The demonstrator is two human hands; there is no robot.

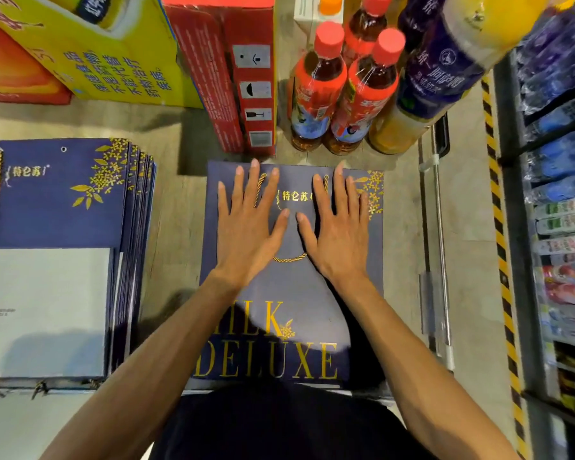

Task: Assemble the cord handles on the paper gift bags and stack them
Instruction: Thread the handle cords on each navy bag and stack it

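we have both palms down on the navy paper gift bag, which lies flat on the surface directly in front of our body. our left hand and right hand are spread wide, fingers straight, gripping nothing, with the thumbs nearly meeting below the gold logo. the gold cord handle lies under them, its loop showing between our wrists.

we judge this to be the flattening step before stacking. to do it well, we should press evenly and sweep outward from the centre, keeping the cord inside the bag's outline so it doesn't make a lump.

the bag's long axis runs away from us: the mouth edge, where the cord enters, points toward the tea bottles, and the "deluxe" lettering is nearest us. the stack of matching bags to our left lies the same way, so no turning seems needed.
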